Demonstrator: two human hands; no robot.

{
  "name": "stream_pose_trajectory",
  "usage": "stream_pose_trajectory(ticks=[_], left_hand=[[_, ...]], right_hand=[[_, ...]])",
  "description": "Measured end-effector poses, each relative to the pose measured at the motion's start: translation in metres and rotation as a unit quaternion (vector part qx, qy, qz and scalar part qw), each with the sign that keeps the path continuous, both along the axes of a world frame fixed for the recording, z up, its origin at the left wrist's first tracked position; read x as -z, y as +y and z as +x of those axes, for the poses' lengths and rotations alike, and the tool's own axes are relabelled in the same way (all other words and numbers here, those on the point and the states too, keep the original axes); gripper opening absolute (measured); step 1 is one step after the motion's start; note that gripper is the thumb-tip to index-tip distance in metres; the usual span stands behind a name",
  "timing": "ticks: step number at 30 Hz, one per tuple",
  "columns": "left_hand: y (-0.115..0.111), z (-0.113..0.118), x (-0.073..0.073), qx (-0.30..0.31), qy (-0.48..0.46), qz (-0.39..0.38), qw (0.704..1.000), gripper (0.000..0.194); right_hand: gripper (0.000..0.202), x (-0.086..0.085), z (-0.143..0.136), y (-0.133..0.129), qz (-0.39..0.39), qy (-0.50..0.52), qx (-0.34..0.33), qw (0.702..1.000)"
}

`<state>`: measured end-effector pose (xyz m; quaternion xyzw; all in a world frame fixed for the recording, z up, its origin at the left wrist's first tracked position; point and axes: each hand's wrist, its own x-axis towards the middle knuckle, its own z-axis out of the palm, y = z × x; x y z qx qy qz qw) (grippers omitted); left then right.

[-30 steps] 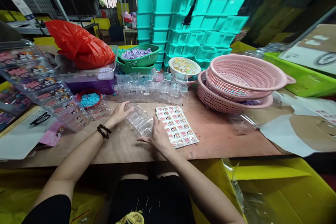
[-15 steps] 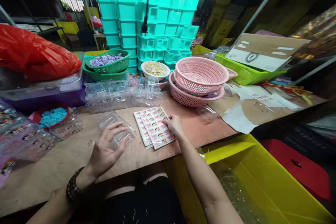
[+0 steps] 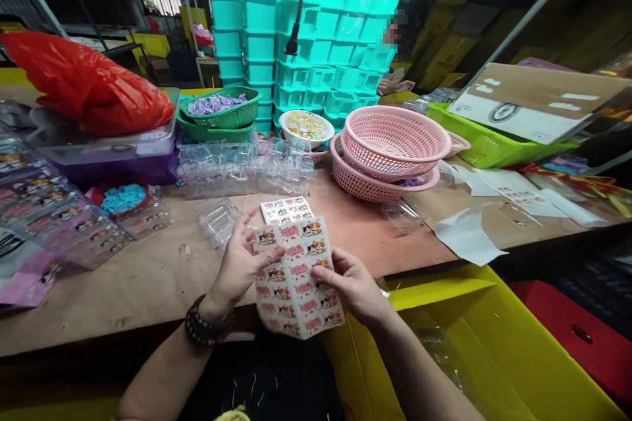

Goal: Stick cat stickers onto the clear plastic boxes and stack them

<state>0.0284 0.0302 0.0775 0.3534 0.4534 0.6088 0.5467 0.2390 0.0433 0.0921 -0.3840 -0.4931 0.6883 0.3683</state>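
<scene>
Both my hands hold a sticker sheet [image 3: 301, 289] printed with cartoon dogs and pink lettering, tilted up over the table's front edge. My left hand [image 3: 241, 263] pinches its left side, thumb on the front face. On the right side, my right hand [image 3: 353, 283] grips it the same way, thumb across the print. Behind it, a stack of similar sheets [image 3: 286, 209] lies on the table, partly covered by the held one. A clear plastic tray [image 3: 217, 220] rests just beyond my left hand.
Pink baskets [image 3: 385, 191] stand behind the sheets, with a white bowl [image 3: 306, 128] and green baskets [image 3: 222, 115] further left. Blue pieces fill a red dish [image 3: 123, 199]. A yellow bin [image 3: 518, 342] sits below the table at right. Another person's hand [image 3: 395, 87] shows beyond turquoise boxes [image 3: 301, 20].
My right hand has lifted a sheet from the stack and drawn it toward me. My left hand, open over the clear tray before, has moved right and taken hold of the sheet.
</scene>
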Motion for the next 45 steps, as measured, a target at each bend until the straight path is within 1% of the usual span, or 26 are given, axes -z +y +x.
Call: stream_pose_trajectory(ticks=[2, 4, 6, 7, 8, 9, 10, 11, 12, 13, 14, 15, 16, 17, 19, 21, 24, 28, 32, 34, 36, 38, 40, 41, 43, 45], left_hand=[[-0.006, -0.005, 0.004, 0.051, -0.059, -0.046, 0.996, 0.099], [-0.015, -0.014, 0.012, 0.072, -0.055, -0.064, 0.994, 0.093], [-0.026, -0.025, 0.020, 0.058, 0.019, -0.054, 0.997, 0.091], [-0.032, -0.030, 0.021, 0.026, 0.088, -0.034, 0.995, 0.089], [-0.039, -0.035, 0.021, -0.025, 0.177, -0.001, 0.984, 0.086], [-0.045, -0.039, 0.019, -0.084, 0.277, 0.040, 0.956, 0.083], [-0.050, -0.041, 0.016, -0.138, 0.374, 0.083, 0.913, 0.079], [-0.055, -0.043, 0.012, -0.170, 0.458, 0.119, 0.865, 0.073], [-0.058, -0.044, 0.007, -0.172, 0.520, 0.142, 0.825, 0.063], [-0.060, -0.045, 0.003, -0.143, 0.558, 0.151, 0.803, 0.048], [-0.061, -0.045, 0.000, -0.094, 0.574, 0.145, 0.800, 0.032], [-0.061, -0.045, -0.002, -0.036, 0.572, 0.130, 0.809, 0.018], [-0.060, -0.045, -0.002, 0.018, 0.556, 0.110, 0.823, 0.015], [-0.058, -0.046, -0.002, 0.061, 0.535, 0.092, 0.838, 0.019], [-0.054, -0.047, 0.001, 0.104, 0.501, 0.071, 0.856, 0.021], [-0.051, -0.047, 0.004, 0.117, 0.489, 0.073, 0.861, 0.019], [-0.049, -0.047, 0.008, 0.132, 0.487, 0.084, 0.859, 0.018], [-0.048, -0.045, 0.013, 0.134, 0.469, 0.116, 0.865, 0.013], [-0.047, -0.043, 0.015, 0.130, 0.441, 0.148, 0.876, 0.013], [-0.047, -0.042, 0.014, 0.125, 0.435, 0.154, 0.878, 0.013], [-0.048, -0.043, 0.013, 0.119, 0.436, 0.146, 0.880, 0.015], [-0.048, -0.044, 0.011, 0.117, 0.433, 0.117, 0.886, 0.019], [-0.049, -0.046, 0.011, 0.121, 0.417, 0.075, 0.898, 0.022], [-0.049, -0.046, 0.011, 0.125, 0.408, 0.056, 0.903, 0.024], [-0.048, -0.047, 0.012, 0.135, 0.395, 0.031, 0.908, 0.026], [-0.046, -0.048, 0.013, 0.144, 0.384, 0.014, 0.912, 0.027]], right_hand=[[0.041, -0.001, -0.005, -0.001, 0.010, -0.001, -0.018, 1.000], [0.041, -0.001, -0.012, 0.004, 0.033, 0.000, 0.000, 0.999], [0.039, 0.000, -0.023, 0.010, 0.046, -0.001, 0.006, 0.999], [0.038, 0.002, -0.029, 0.011, 0.046, -0.004, -0.003, 0.999], [0.038, 0.004, -0.035, 0.011, 0.045, -0.006, -0.014, 0.999], [0.039, 0.006, -0.042, 0.009, 0.042, -0.005, -0.024, 0.999], [0.040, 0.009, -0.047, 0.007, 0.038, -0.003, -0.033, 0.999], [0.041, 0.012, -0.052, 0.003, 0.034, 0.000, -0.041, 0.999], [0.041, 0.015, -0.056, -0.001, 0.029, 0.000, -0.051, 0.998], [0.041, 0.017, -0.059, -0.004, 0.025, 0.000, -0.061, 0.998], [0.040, 0.018, -0.060, -0.006, 0.021, -0.001, -0.070, 0.997], [0.040, 0.019, -0.060, -0.008, 0.020, -0.004, -0.079, 0.997], [0.039, 0.019, -0.060, -0.009, 0.023, -0.009, -0.085, 0.996], [0.038, 0.018, -0.058, -0.009, 0.032, -0.017, -0.087, 0.996], [0.039, 0.014, -0.055, -0.007, 0.052, -0.034, -0.086, 0.994], [0.040, 0.011, -0.052, -0.005, 0.055, -0.049, -0.101, 0.992], [0.042, 0.011, -0.049, -0.002, 0.023, -0.054, -0.139, 0.989], [0.042, 0.023, -0.048, -0.002, -0.035, -0.024, -0.157, 0.987], [0.043, 0.037, -0.049, -0.004, -0.099, 0.006, -0.162, 0.982], [0.044, 0.040, -0.050, -0.005, -0.117, 0.004, -0.160, 0.980], [0.043, 0.039, -0.051, -0.007, -0.112, 0.000, -0.153, 0.982], [0.038, 0.037, -0.051, -0.009, -0.060, -0.008, -0.121, 0.991], [0.029, 0.034, -0.051, -0.012, 0.047, -0.030, -0.084, 0.995], [0.024, 0.032, -0.050, -0.014, 0.116, -0.052, -0.067, 0.990], [0.015, 0.031, -0.049, -0.017, 0.262, -0.114, -0.041, 0.958], [0.008, 0.033, -0.049, -0.020, 0.392, -0.173, -0.007, 0.903]])
